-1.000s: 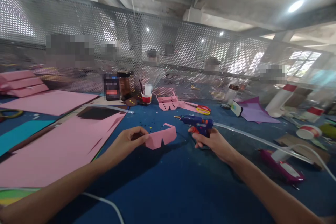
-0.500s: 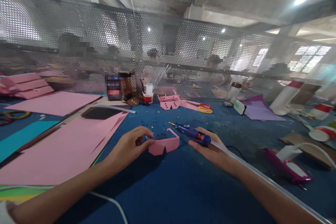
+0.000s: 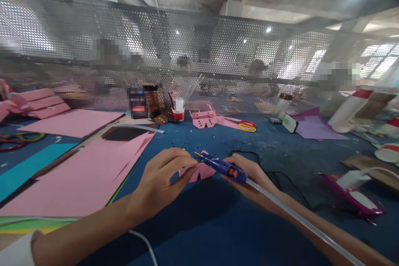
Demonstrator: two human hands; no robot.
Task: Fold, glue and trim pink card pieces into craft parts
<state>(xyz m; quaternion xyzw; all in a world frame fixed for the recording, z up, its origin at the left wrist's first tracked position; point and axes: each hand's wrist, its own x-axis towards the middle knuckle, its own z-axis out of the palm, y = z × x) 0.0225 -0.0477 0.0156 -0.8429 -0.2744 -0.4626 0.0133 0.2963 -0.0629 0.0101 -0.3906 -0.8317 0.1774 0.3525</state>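
Observation:
My right hand [image 3: 245, 170] is wrapped round a dark blue hot glue gun [image 3: 222, 166], whose metal tip points left. A long clear glue stick [image 3: 296, 214] runs out of its back end over my right forearm. My left hand [image 3: 168, 174] has thumb and index finger pinched together right by the gun's tip; what sits between the fingertips, if anything, is too small to make out. Behind and below the fingers stand pink paper glasses [image 3: 205, 170] on the blue table, partly covered by the left hand and the gun. Small dark bits lie scattered beyond them.
Pink sheets [image 3: 77, 174] lie on the left. At the back are pink glasses with dark dots [image 3: 204, 119], scissors [image 3: 247, 126], a paper cup [image 3: 178, 113] and a brown jar [image 3: 152, 99]. A magenta tool [image 3: 352, 199] and black cable are right. A perforated metal screen [image 3: 218, 50] stands behind.
My left hand has lifted off the pink glasses and come to the gun's tip, fingers pinched. The glue gun has moved slightly left and down, now in front of the glasses.

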